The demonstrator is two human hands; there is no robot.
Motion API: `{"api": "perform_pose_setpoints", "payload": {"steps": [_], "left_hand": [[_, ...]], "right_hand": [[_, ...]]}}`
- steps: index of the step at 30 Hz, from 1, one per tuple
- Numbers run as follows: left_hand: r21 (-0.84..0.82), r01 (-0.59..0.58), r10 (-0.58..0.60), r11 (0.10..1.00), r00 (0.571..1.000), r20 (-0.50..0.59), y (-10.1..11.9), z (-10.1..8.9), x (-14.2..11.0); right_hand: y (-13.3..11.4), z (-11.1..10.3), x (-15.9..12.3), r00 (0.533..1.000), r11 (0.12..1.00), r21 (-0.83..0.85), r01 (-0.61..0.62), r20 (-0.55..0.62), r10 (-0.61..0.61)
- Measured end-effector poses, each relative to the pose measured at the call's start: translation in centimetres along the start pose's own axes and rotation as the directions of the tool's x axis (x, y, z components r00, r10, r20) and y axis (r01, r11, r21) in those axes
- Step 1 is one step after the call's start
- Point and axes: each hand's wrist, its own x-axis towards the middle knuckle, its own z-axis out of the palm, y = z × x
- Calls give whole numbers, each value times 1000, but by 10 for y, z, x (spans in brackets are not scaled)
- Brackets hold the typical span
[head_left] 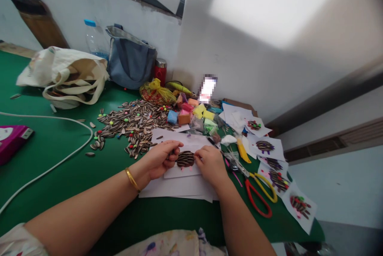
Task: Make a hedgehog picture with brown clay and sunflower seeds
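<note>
On a small white sheet of paper [176, 173] sits a rounded brown clay shape covered in rows of striped sunflower seeds [185, 159], like a hedgehog's body, with pink bits below it. My left hand [164, 158], a gold bangle at its wrist, is curled at the shape's left side; dark bits that look like sunflower seeds show among its fingers. Pinched together, the fingertips of my right hand [211, 165] touch the shape's right edge. Whatever lies between them is hidden. More white sheets lie underneath.
Behind my left hand spreads a heap of sunflower seeds [134, 122] with small coloured balls. Coloured clay packets [184, 118] and a lit phone [207, 89] stand at the back. Scissors [259, 196], a yellow-handled cutter [243, 151] and several seed pictures [299, 207] lie right. A white cable [72, 150] curves left.
</note>
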Motion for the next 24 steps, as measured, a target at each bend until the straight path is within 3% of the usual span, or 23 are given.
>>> {"api": "perform_pose_setpoints", "payload": {"steps": [6, 12, 19, 24], "left_hand": [[-45, 30, -31, 999, 999, -23, 2, 2, -1], [-196, 139, -147, 971, 989, -28, 5, 2, -2], [-262, 183, -171, 948, 983, 70, 3, 6, -4], [-212, 225, -189, 951, 966, 177, -1, 8, -9]], "right_hand": [[0, 1, 0, 1000, 1000, 2, -5, -1, 5], [4, -2, -5, 999, 1000, 19, 16, -37, -16], [-6, -14, -8, 957, 980, 193, 38, -291, 20], [-26, -15, -6, 971, 955, 251, 161, -213, -107]]}}
